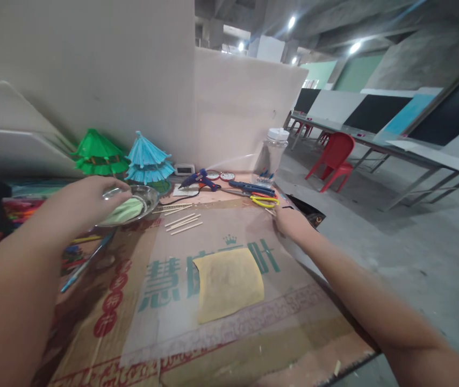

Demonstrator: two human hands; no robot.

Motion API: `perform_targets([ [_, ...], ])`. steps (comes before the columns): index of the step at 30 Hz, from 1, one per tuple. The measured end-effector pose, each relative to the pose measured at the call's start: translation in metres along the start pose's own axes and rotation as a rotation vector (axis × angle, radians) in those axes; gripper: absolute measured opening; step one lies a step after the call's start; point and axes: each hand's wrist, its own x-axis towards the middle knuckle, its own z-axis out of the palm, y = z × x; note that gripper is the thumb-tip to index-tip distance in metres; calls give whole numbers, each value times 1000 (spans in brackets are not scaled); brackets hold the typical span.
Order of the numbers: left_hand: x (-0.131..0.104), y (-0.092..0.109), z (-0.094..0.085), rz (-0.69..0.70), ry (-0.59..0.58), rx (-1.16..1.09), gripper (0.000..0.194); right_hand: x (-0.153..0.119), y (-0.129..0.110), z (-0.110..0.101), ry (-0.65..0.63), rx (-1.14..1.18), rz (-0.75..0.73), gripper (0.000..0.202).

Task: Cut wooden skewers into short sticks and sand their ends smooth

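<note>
My left hand (102, 196) reaches over the left side of a clear round bowl (153, 199), its fingers bent together at the rim. A pale green, soft-looking piece (125, 210) lies in the bowl below the fingers; what they pinch is hidden. Off at the table's right edge, my right hand (288, 219) is beside the yellow handles of scissors (265, 201). Its fingers point away from me and are mostly hidden, so their grip cannot be made out. Between the hands, a yellowish square sheet (231, 285) lies flat on printed cardboard (165, 328).
Several thin wooden sticks (183, 221) lie beyond the sheet. Behind them are a glue gun (202, 179) and a lidded clear jar (272, 156). Green (98, 153) and blue (149, 158) tiered paper umbrellas stand at the back left. A red chair (334, 158) stands away right.
</note>
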Motion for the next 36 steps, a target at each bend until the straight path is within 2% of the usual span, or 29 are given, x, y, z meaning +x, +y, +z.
perform_targets([
  [3, -1, 2, -1, 40, -88, 9, 47, -1, 3, -5, 22, 31, 31, 48],
  [9, -8, 11, -8, 23, -69, 3, 47, -8, 8, -23, 132, 120, 37, 40],
  [12, -16, 29, -8, 65, -3, -64, 44, -9, -6, -32, 220, 212, -26, 33],
  [14, -21, 43, -2, 122, 21, -124, 40, -11, -27, -31, 245, 302, -138, 30],
  [17, -28, 64, 21, 241, -4, -151, 37, -19, -64, -17, 226, 443, -341, 25],
  [20, -30, 79, 57, 338, -24, -161, 46, -29, -93, 5, 185, 562, -478, 25],
  [21, -29, 82, 69, 372, -40, -158, 53, -31, -99, 11, 171, 595, -510, 25],
  [24, -19, 85, 101, 403, -80, -142, 91, -32, -103, 23, 141, 666, -557, 25],
  [26, -9, 84, 115, 379, -91, -131, 101, -29, -101, 25, 127, 694, -560, 25],
  [28, 1, 82, 122, 367, -92, -127, 96, -26, -100, 25, 111, 711, -564, 24],
  [30, 7, 79, 125, 386, -87, -129, 82, -25, -99, 25, 99, 723, -569, 24],
  [36, 6, 76, 127, 421, -23, -83, 40, -25, -99, 26, 67, 747, -582, 24],
])
